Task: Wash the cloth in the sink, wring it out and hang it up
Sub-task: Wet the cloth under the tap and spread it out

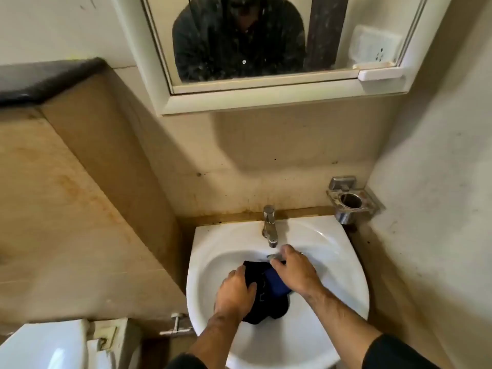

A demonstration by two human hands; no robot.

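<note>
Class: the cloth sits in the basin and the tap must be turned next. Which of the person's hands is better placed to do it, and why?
The right hand. Its fingers lie just below the tap, at the far edge of the dark cloth. The left hand grips the cloth nearer the sink's front, farther from the tap.

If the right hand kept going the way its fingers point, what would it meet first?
Probably the tap: the right hand points up and left toward the spout over the cloth. Depth is unclear.

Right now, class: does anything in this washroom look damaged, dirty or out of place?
Rusty brown staining runs along the wall just above the sink; the mirror is speckled. Nothing looks spilled or broken.
</note>
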